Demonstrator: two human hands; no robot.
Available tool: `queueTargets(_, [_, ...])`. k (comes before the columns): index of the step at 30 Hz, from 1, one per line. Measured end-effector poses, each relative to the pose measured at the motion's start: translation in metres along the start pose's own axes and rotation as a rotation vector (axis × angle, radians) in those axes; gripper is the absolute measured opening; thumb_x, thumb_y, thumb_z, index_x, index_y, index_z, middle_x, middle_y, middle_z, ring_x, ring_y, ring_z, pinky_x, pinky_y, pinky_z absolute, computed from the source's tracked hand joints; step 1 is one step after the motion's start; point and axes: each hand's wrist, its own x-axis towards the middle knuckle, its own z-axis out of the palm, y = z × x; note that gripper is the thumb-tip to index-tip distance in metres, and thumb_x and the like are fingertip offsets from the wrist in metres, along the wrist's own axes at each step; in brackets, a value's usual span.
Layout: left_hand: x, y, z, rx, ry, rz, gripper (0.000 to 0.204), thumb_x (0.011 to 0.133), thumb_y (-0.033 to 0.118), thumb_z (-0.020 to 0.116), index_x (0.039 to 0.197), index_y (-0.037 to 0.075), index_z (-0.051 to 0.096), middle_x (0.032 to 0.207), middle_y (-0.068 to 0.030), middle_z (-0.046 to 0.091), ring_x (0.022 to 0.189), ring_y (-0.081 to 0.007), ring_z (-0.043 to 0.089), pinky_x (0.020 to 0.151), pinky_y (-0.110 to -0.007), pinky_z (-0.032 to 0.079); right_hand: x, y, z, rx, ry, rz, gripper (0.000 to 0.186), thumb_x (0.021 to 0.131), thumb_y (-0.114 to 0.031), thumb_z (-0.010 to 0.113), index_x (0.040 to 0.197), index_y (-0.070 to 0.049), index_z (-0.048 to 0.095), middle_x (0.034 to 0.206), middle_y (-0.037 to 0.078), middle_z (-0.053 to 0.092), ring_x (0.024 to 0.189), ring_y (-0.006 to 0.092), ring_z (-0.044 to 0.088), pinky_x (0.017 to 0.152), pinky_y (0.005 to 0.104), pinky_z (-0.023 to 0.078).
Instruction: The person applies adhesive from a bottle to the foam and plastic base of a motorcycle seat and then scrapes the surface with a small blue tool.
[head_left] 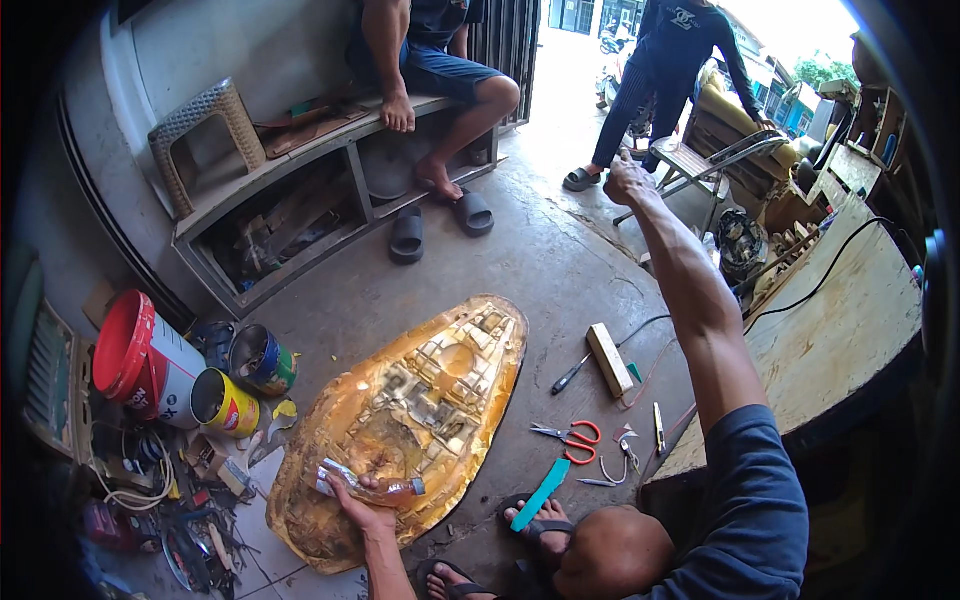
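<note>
My left hand is closed around a clear plastic bottle with amber liquid in it. The bottle lies sideways over the near end of a worn, yellow-brown seat foam. This foam is long and rounded, with a patchwork of pale pieces toward its far end. My right arm reaches far forward, away from the foam. At its end my right hand is mostly closed with a finger pointing ahead, and nothing shows in it. Red-handled scissors and a teal strip lie right of the foam.
A wooden block, a screwdriver and a utility knife are on the floor at right. Buckets and cans crowd the left, above scattered tools. One person sits on a bench; another stands near a folding chair.
</note>
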Motion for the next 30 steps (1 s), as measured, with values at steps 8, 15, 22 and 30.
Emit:
queueTargets(8, [0.002,0.001,-0.002,-0.005,-0.014,0.024,0.044,0.092,0.06,0.057,0.103,0.018,0.05,0.07,0.0021,0.05,0.063,-0.0093,0.051,0.061,-0.026,0.047,-0.01,-0.009,0.0,-0.06,0.01,0.013,0.045,0.083,-0.014,0.055,0.125,0.001,0.062,0.159,0.02,0.024,0.127,0.0371,0.053,0.1,0.0436,0.049])
queueTargets(15, [0.0,0.002,-0.002,-0.018,-0.028,-0.017,0.044,0.092,0.06,0.058,0.102,0.018,0.05,0.071,0.0022,0.049,0.064,-0.0093,0.051,0.062,-0.026,0.048,-0.014,-0.009,-0.007,-0.041,-0.018,0.025,0.044,0.084,-0.015,0.055,0.124,0.001,0.062,0.157,0.02,0.027,0.127,0.0365,0.054,0.101,0.0434,0.049])
queueTargets(22, [0.005,-0.003,-0.01,-0.005,-0.035,-0.01,0.042,0.092,0.058,0.058,0.114,0.023,0.049,0.071,0.0025,0.049,0.064,-0.008,0.051,0.062,-0.025,0.047,-0.005,0.004,0.001,-0.017,0.01,0.034,0.039,0.083,-0.012,0.058,0.119,0.001,0.065,0.153,0.022,0.033,0.123,0.0382,0.056,0.098,0.0439,0.051])
queueTargets(30, [-0.003,-0.002,-0.001,-0.001,-0.041,0.007,0.041,0.092,0.057,0.058,0.113,0.023,0.05,0.071,0.0025,0.05,0.064,-0.0079,0.051,0.062,-0.024,0.047,-0.012,-0.001,-0.009,0.031,0.02,0.083,0.041,0.086,-0.011,0.055,0.125,0.002,0.061,0.148,0.024,0.037,0.119,0.0406,0.059,0.095,0.0458,0.051])
